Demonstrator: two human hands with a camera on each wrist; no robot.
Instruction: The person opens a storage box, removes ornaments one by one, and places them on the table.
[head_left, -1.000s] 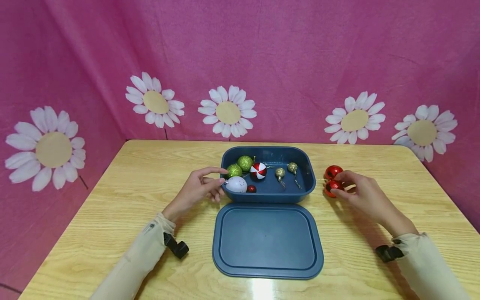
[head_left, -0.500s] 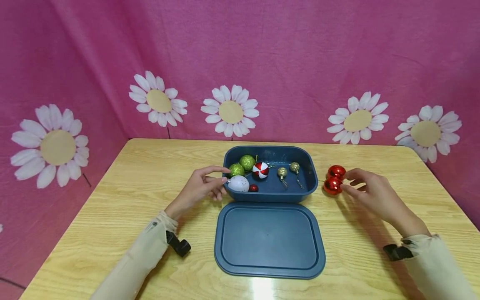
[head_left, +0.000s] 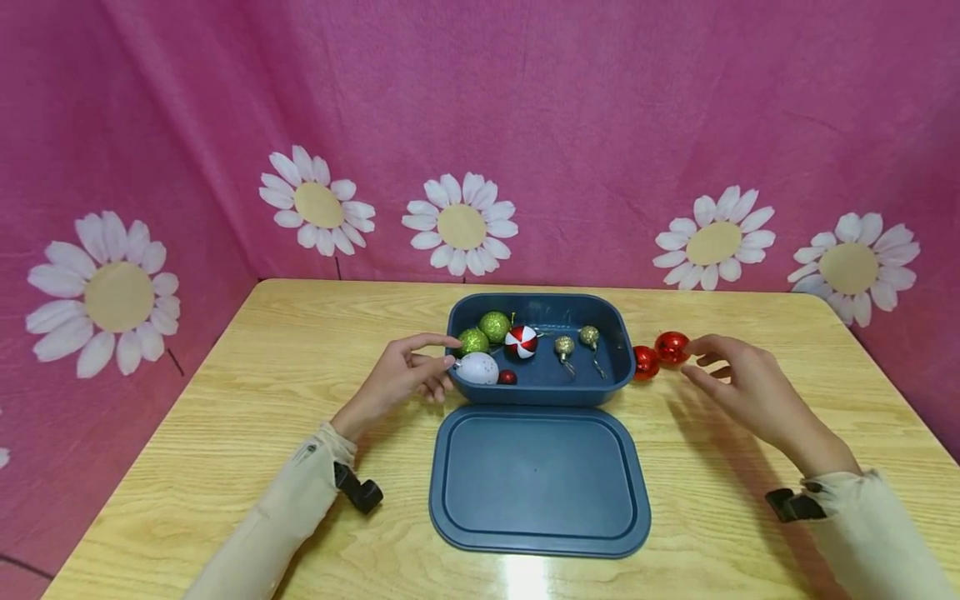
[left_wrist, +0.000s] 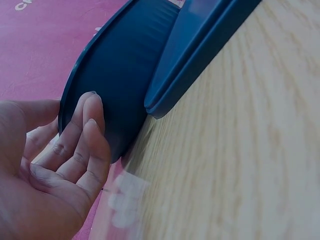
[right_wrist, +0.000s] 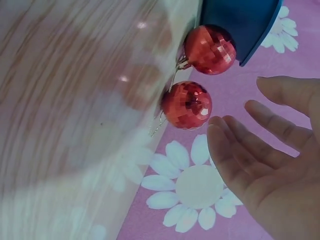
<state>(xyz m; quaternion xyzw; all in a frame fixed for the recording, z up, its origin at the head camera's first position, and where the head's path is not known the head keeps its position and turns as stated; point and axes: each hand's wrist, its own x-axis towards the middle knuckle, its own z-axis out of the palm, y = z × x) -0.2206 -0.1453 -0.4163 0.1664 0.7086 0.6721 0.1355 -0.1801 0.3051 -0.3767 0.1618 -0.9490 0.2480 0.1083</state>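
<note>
now one red ball (head_left: 646,363) has rolled to the right edge of the box (head_left: 540,395), toward the back edge of the table (head_left: 352,312), its red twin (head_left: 672,348) beside it, so neither seems under control; both look shiny and faceted; the right hand (head_left: 757,387) is spread, holding nothing; the left hand (head_left: 405,375) pinches the box's left rim

Red baubles (head_left: 672,348), navy box (head_left: 542,395), red-and-white pinwheel ball (head_left: 521,342), pink daisy-print cloth (head_left: 577,125)

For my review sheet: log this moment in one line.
left hand grips box | right hand beside red baubles, holding nothing | red baubles outside box | lid off, on table
</note>
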